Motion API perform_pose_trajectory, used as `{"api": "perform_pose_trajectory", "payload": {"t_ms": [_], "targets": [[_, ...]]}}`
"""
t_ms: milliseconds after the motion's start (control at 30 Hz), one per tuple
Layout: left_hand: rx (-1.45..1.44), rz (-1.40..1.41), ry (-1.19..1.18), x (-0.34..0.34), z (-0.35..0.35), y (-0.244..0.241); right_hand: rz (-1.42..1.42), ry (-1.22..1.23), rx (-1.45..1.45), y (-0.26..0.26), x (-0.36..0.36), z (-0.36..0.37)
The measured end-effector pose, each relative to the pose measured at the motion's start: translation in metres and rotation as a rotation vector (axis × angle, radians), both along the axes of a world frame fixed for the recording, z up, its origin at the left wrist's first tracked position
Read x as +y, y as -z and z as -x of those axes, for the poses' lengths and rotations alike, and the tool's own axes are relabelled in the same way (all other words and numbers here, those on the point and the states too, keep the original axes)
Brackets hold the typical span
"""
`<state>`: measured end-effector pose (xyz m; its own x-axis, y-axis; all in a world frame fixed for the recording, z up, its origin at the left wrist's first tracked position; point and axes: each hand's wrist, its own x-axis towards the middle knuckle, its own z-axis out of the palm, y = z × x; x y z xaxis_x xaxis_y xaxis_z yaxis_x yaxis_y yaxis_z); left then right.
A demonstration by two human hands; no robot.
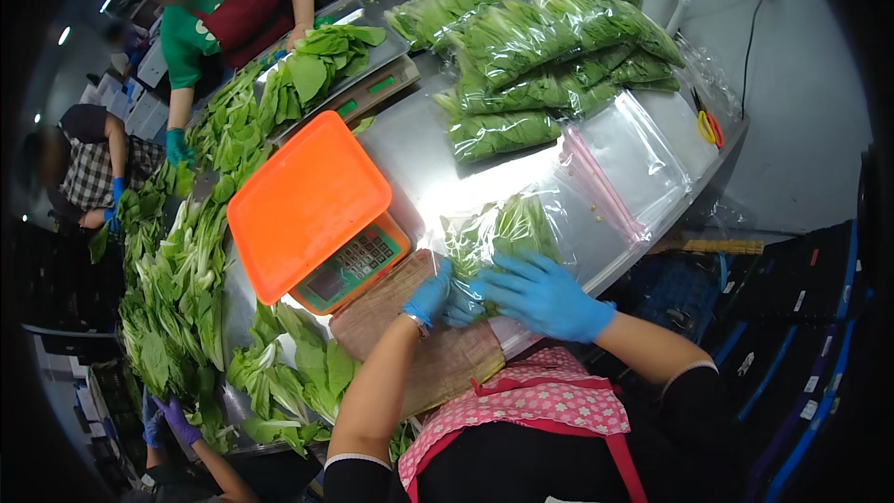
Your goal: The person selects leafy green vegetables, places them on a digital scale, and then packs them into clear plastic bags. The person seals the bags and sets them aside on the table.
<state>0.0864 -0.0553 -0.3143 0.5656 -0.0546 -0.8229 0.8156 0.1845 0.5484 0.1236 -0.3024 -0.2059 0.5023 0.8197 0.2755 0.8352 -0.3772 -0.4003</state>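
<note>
A clear plastic bag of leafy greens (pixel 504 227) lies on the metal table in front of me, its leaves pointing away from my body. My left hand (pixel 434 299), in a blue glove, grips the near left end of the bag, with some fingers partly hidden by the plastic. Across the bag's near right part rests my right hand (pixel 541 293), also gloved in blue, flat with its fingers slightly apart. A worn wooden board (pixel 433 349) is under my left forearm. Left of the bag stands a digital scale (pixel 353 262) with an orange tray (pixel 311 206).
Filled bags of greens (pixel 552 35) are piled at the back. Flat empty plastic bags (pixel 628 161) and scissors (pixel 709 127) lie at right. Loose greens (pixel 181 265) cover the left side. Co-workers' gloved hands (pixel 179 147) reach in there; another scale (pixel 370 87) stands behind.
</note>
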Motion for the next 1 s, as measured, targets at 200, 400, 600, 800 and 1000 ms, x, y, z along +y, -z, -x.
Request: {"api": "perform_pose_trajectory", "payload": {"t_ms": [200,400,600,800,1000], "targets": [[-0.324,-0.651,0.016,-0.005,0.005,-0.081,0.139,0.185,0.284,0.064,0.034,-0.097],[-0.876,-0.945,0.578,-0.030,-0.016,-0.057,-0.178,0.265,0.031,0.096,0.033,-0.127],[-0.954,-0.885,0.455,-0.023,-0.025,0.001,-0.348,1.045,0.814,0.089,-0.023,-0.101],[-0.576,-0.251,-0.005,-0.009,-0.048,-0.016,-0.905,0.510,1.365,-0.017,0.047,-0.047],[-0.712,0.550,-0.358,0.024,0.014,-0.041,-0.667,-0.110,0.837,-0.072,0.111,0.011]]}}
